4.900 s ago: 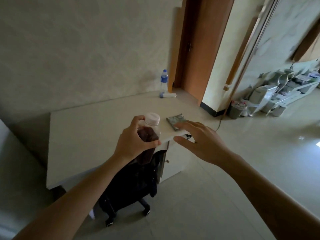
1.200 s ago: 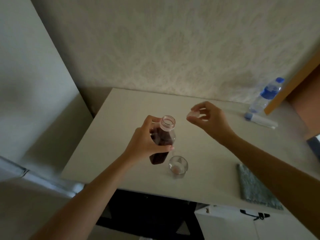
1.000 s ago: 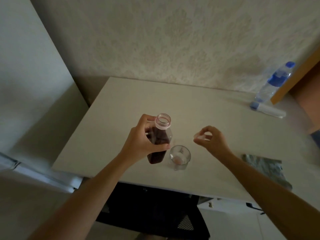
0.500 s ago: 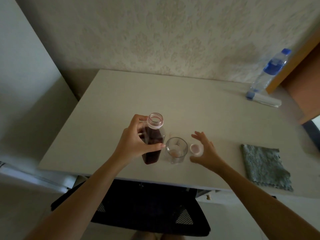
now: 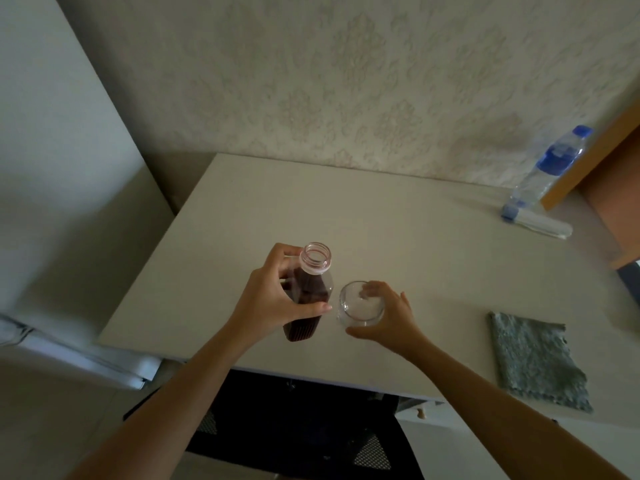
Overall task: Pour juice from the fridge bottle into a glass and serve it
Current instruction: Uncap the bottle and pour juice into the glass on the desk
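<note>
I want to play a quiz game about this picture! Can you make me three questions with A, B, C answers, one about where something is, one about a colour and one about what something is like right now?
1. Where is the cloth?
A. Right of the glass
B. Under the bottle
C. On the floor

2. What colour is the juice?
A. Yellow
B. Dark red-brown
C. Green

3. How is the bottle right now?
A. Capped
B. Lying down
C. Open and upright

Answers:
1 A, the cloth lies flat on the table, far right.
2 B, the bottle shows dark red-brown.
3 C, its mouth is bare while the left hand holds it; the right hand grips the glass.
</note>
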### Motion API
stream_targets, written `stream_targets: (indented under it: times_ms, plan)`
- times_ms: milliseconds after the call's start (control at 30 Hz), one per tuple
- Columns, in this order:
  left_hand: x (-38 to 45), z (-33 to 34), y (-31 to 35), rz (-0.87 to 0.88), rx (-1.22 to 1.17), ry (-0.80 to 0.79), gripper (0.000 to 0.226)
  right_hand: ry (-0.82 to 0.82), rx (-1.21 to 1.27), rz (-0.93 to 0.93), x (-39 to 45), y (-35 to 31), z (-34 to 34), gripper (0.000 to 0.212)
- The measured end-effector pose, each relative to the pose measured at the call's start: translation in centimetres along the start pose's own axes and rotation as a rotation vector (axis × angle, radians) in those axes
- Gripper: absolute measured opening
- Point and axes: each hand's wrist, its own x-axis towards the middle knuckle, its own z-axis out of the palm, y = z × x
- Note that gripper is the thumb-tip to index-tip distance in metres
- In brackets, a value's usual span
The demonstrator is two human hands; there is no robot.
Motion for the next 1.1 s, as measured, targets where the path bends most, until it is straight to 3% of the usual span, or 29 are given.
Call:
stream_targets:
  times_ms: [433, 1100]
  plan:
    - [6.3, -5.9, 9.4, 0.047, 0.263, 0.007, 0.079, 0.085, 0.104, -0.069, 3.0, -13.4, -13.4, 0.09]
    - [9.9, -4.9, 13.5, 0.273, 0.947, -0.054, 0.07, 0.072, -0.055, -0.061, 4.2, -13.9, -15.6, 0.095]
